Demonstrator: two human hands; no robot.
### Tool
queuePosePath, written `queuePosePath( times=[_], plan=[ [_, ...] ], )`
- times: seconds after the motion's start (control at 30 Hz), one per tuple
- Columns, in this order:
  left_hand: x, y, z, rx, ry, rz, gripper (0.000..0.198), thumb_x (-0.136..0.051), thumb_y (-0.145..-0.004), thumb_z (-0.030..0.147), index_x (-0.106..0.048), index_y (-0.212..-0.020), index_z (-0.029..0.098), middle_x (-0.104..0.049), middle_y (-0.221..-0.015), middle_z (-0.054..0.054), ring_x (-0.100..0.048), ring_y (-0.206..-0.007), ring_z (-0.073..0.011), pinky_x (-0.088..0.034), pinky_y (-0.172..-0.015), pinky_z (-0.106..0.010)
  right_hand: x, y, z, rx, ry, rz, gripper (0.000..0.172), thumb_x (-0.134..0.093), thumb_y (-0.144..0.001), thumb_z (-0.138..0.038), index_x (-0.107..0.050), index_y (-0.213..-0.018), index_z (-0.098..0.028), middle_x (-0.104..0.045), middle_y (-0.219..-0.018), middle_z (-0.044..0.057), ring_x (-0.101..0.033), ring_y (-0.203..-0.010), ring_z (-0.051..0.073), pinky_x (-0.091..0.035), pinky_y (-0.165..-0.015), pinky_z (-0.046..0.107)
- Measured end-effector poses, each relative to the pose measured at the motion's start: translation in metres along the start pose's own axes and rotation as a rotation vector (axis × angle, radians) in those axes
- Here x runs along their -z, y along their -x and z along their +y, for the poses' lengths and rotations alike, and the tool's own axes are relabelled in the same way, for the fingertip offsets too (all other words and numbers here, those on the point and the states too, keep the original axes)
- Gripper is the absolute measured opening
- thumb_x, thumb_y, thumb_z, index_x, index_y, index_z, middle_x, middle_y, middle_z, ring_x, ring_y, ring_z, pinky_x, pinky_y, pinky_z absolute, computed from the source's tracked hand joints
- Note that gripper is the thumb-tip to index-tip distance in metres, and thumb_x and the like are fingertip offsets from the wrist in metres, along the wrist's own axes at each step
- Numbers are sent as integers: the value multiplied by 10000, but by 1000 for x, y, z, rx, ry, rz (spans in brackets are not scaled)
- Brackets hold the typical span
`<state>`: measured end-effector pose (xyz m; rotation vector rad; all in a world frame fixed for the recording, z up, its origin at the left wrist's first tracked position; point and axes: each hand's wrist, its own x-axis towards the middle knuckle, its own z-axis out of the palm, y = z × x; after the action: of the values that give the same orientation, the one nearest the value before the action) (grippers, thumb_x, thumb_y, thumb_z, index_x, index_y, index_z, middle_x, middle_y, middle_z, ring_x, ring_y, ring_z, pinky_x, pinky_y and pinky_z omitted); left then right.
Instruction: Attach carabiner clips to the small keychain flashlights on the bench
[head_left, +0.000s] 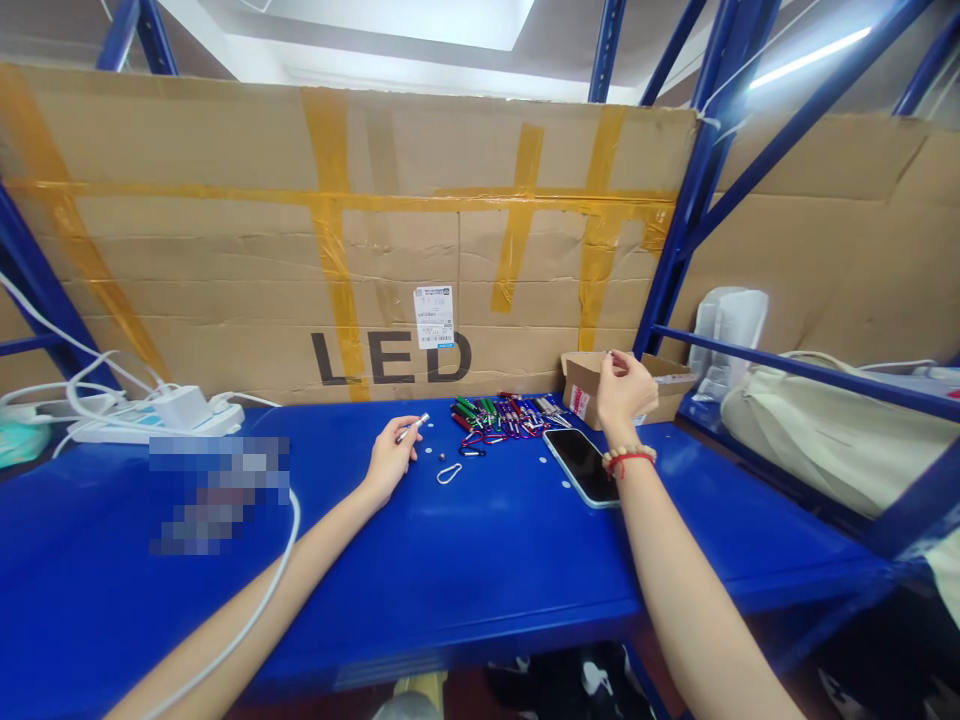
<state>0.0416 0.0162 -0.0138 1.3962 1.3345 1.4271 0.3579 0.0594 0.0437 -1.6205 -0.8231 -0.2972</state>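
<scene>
My left hand [388, 462] is closed around a small silver metal tube [412, 428], just above the blue surface. Beside it lie a silver carabiner [449, 474] and a tiny round metal piece [442, 457]. My right hand [627, 388], wearing a beaded bracelet, is raised in front of a small open cardboard box [583, 372]. Its fingertips are pinched together, and what they hold, if anything, is too small to make out. Between the hands is a pile of coloured metal tubes with carabiners [504, 415]. A phone [583, 466] lies below my right hand.
A white power strip [127, 425] with cables stands at the left; one white cable [289, 545] crosses near my left forearm. Behind the blue shelf [465, 570] rises a large taped carton [240, 260]. Blue rack posts [688, 200] and a cream bag [795, 435] are at the right.
</scene>
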Motion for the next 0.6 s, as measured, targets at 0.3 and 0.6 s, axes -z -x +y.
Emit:
queuePosePath(
  times=[0.3, 0.6],
  plan=[
    [0, -2, -2, -7, 2, 23, 325, -525, -750, 330, -593, -1010, 145, -579, -730, -17, -439, -443, -51, -279, -328, -147, -16, 34, -30, 499, 23, -198, 360, -440, -782, -111, -636, -1076, -176, -612, -1126, 111, -491, -1068, 242, -276, -920, 421],
    [4, -4, -2, -17, -56, -2, 413, -576, -706, 321, -639, -1069, 134, -667, -884, -84, -497, -544, -81, -318, -387, -163, -29, 140, -70, 823, -116, -1297, 243, -682, -705, -377, -726, -842, -181, -703, -788, 39, -618, -693, 144, -417, -612, 218]
  ],
)
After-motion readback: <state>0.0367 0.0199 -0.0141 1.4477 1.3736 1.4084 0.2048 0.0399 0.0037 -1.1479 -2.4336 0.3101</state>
